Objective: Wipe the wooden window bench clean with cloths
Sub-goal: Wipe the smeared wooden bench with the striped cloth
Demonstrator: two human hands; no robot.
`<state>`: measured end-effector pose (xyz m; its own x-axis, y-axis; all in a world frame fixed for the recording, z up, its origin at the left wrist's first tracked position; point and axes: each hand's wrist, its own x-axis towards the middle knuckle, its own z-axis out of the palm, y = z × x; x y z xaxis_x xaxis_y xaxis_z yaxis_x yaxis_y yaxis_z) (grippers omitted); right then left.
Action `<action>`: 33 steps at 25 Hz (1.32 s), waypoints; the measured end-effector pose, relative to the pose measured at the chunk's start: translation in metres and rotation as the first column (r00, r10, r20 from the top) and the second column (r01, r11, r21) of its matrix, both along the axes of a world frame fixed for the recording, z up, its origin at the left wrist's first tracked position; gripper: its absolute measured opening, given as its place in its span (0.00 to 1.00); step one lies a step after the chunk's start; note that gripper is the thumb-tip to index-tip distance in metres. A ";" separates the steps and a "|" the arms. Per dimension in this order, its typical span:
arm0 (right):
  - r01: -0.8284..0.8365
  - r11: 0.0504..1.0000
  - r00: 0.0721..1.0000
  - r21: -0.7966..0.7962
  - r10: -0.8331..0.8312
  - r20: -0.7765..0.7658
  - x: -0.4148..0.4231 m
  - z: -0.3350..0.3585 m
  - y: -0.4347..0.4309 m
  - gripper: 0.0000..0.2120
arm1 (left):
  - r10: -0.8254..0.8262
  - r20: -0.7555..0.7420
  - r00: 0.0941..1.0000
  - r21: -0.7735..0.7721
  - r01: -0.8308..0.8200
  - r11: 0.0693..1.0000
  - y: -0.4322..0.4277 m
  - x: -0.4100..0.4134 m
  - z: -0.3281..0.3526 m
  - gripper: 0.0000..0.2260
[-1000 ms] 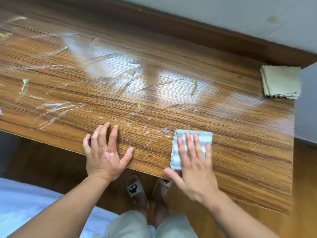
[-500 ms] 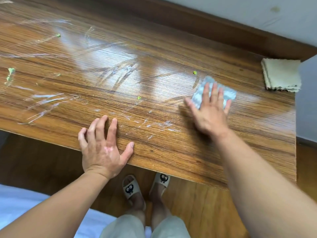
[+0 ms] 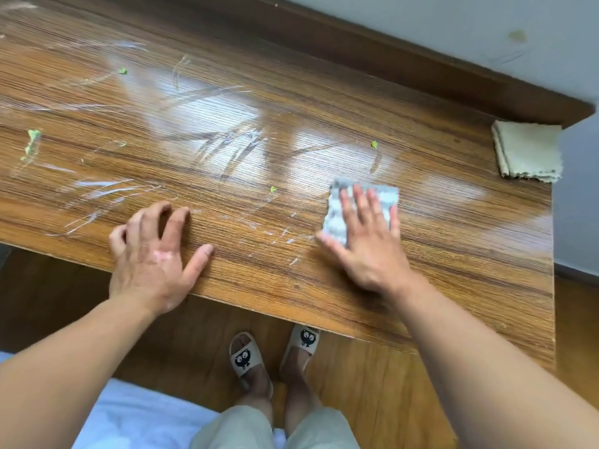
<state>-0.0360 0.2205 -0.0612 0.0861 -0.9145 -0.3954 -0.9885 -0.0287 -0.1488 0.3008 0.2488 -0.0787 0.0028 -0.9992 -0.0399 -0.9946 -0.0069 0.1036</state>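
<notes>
The wooden window bench [image 3: 453, 241] fills the view, streaked with white smears [image 3: 107, 192] and dotted with small green specks [image 3: 273, 189]. My right hand [image 3: 366, 241] lies flat, fingers spread, pressing a folded grey-blue cloth [image 3: 335, 222] onto the bench right of centre. My left hand [image 3: 152, 254] rests on the bench near its front edge, fingers slightly curled, holding nothing. A second folded cloth, pale yellow-green [image 3: 528, 153], lies at the bench's far right end, untouched.
A dark wooden ledge [image 3: 389, 59] and a white wall [image 3: 453, 24] run behind the bench. The bench's right end [image 3: 552, 286] drops to the wooden floor. My slippered feet [image 3: 246, 358] stand below the front edge. White bedding [image 3: 136, 416] lies at bottom left.
My right hand slid the grey-blue cloth from the front edge up toward the green speck, then back toward me to mid-bench. My left hand stayed put, its fingers now a little more curled.
</notes>
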 end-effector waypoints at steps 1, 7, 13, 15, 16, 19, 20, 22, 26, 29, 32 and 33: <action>0.109 0.994 0.994 0.009 -0.109 0.006 0.002 -0.001 -0.019 0.47 | 0.017 0.009 1.000 -0.007 -0.017 1.000 0.001 0.005 -0.004 0.34; -0.088 0.994 0.994 0.058 0.083 0.077 0.088 0.016 0.079 0.51 | 0.000 -0.004 1.000 -0.026 0.000 1.000 0.001 0.006 -0.006 0.34; 0.059 0.993 0.969 -0.101 -0.033 0.243 0.050 0.046 0.041 0.29 | -0.003 0.000 1.000 -0.046 0.003 0.999 0.002 0.005 -0.006 0.34; 0.046 0.989 0.989 -0.140 -0.026 0.143 0.030 0.046 0.017 0.29 | -0.004 0.006 1.000 -0.044 0.004 0.999 0.003 0.005 -0.006 0.34; 0.025 0.998 0.991 -0.065 -0.016 0.135 0.026 0.044 0.013 0.29 | -0.007 0.008 1.000 -0.042 0.008 0.999 0.003 0.005 -0.006 0.34; 0.049 0.993 0.968 0.110 -0.075 0.242 0.025 0.045 0.012 0.17 | -0.006 0.007 1.000 -0.032 0.007 0.999 0.002 0.005 -0.006 0.33; 0.063 0.991 0.954 0.122 -0.096 0.285 0.022 0.052 0.007 0.13 | -0.004 0.008 1.000 -0.026 0.004 1.000 0.002 0.006 -0.006 0.33; 0.087 0.993 0.933 0.080 -0.109 0.343 0.012 0.077 -0.008 0.09 | 0.001 0.006 1.000 -0.017 -0.001 1.000 0.003 0.005 -0.006 0.33; 0.055 0.947 0.944 -0.316 0.053 0.325 0.000 0.121 -0.019 0.07 | -0.002 0.009 1.000 -0.007 0.002 1.000 0.002 0.006 -0.005 0.34; -0.071 0.947 0.980 -0.312 0.124 0.153 0.000 0.093 0.009 0.09 | -0.004 0.010 1.000 -0.021 0.004 1.000 0.003 0.005 -0.005 0.34; -0.170 0.961 0.977 -0.216 0.193 0.088 0.003 0.057 0.044 0.18 | -0.001 0.008 1.000 -0.028 0.001 1.000 0.003 0.004 -0.005 0.34; -0.141 0.966 0.979 -0.217 0.169 0.117 0.005 0.048 0.049 0.25 | 0.001 0.009 1.000 -0.031 -0.001 1.000 0.003 0.004 -0.004 0.34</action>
